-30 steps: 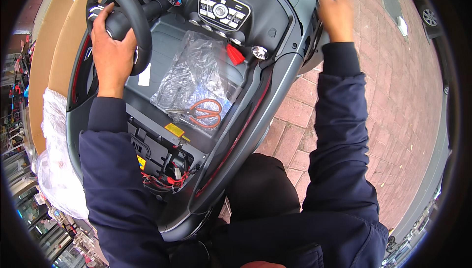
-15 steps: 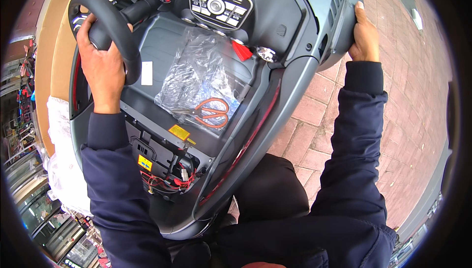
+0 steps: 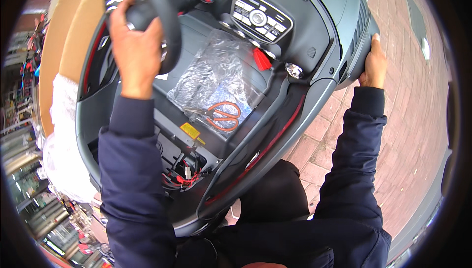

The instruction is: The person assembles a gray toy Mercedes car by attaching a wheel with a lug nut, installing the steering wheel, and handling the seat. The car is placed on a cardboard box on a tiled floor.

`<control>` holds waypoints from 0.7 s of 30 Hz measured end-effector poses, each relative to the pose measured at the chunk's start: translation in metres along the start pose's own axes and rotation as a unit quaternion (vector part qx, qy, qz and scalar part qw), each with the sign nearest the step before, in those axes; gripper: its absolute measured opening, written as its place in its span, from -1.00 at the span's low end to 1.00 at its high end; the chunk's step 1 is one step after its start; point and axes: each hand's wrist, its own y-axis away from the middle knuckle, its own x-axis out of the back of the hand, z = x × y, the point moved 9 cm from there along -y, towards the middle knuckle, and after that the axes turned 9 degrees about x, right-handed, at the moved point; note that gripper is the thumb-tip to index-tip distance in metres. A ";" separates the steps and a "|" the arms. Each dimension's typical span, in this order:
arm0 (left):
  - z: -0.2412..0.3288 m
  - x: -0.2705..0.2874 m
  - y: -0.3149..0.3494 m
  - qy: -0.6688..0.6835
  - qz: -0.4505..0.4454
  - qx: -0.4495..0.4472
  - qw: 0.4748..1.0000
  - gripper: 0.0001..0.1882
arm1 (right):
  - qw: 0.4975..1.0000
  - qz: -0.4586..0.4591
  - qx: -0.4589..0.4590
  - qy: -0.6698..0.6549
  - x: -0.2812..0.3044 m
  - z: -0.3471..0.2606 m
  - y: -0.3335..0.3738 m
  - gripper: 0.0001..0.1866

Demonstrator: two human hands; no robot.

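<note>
My left hand is closed on the black steering wheel of a grey ride-on toy car, its thumb and fingers spanning the hub and spokes. Out to the right, my right hand grips the dark outer edge of the car's front; its fingertips are partly hidden behind that edge. Between the hands is a dashboard with a silver-buttoned panel. On the car's floor lies a crumpled clear plastic bag, with orange-handled scissors on top. A red tag hangs below the dashboard.
Red and black wires show in an open compartment near a yellow label. A cardboard box and white wrapping stand along the left side. Brick paving runs along the right. My knee is beside the car.
The car's front has shifted right in the picture and turned slightly clockwise, both hands moving with it. My left hand and wheel now cover most of the white card on the floor.
</note>
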 end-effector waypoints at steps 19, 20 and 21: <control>-0.126 0.288 0.167 -0.301 -0.197 0.036 0.932 -0.42 | 0.749 -0.306 0.514 0.284 -0.145 -0.166 0.189 -0.76; -0.135 0.305 0.177 -0.291 -0.171 0.048 0.940 -0.44 | 0.627 -0.418 0.560 0.344 -0.178 -0.157 0.230 -0.68; -0.146 0.314 0.186 -0.308 -0.155 0.064 0.937 -0.46 | 0.596 -0.498 0.482 0.405 -0.208 -0.130 0.243 -0.68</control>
